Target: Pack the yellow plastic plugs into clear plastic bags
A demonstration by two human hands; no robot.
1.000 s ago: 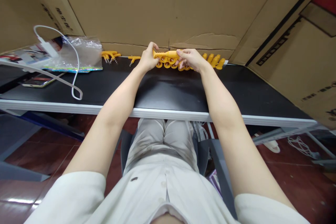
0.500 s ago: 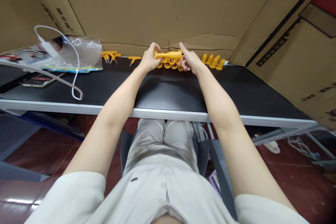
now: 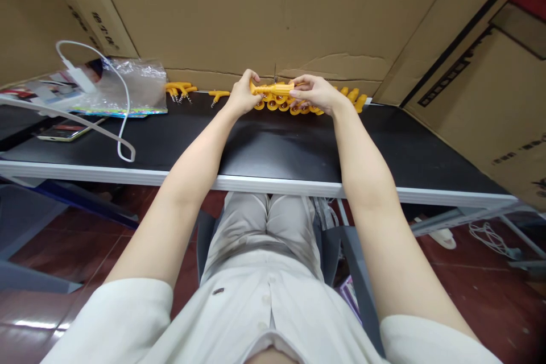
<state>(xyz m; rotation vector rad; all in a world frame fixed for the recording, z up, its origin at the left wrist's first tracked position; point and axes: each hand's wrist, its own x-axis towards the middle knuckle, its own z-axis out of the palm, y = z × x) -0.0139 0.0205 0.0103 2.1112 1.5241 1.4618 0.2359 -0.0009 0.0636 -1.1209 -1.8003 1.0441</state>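
Note:
A yellow plastic corkscrew with a ribbed, sleeve-like body is held level between my two hands, above the far side of the black table. My left hand is closed around its left end. The fingers and thumb of my right hand pinch its right end. Just beneath and behind it lie several yellow hollow sleeves, their round open ends facing me. My right hand partly covers these and more yellow sleeves to the right. A yellow T-shaped corkscrew piece with a metal spiral lies left of my left hand.
More T-handled corkscrew pieces lie farther left, beside a clear plastic bag. A white cable loops across the table's left side near a phone. Cardboard walls close off the back and right.
My right hand has shifted right and turned, its fingers now over the corkscrew's right end instead of the thumb pointing up. My left hand has stayed in place.

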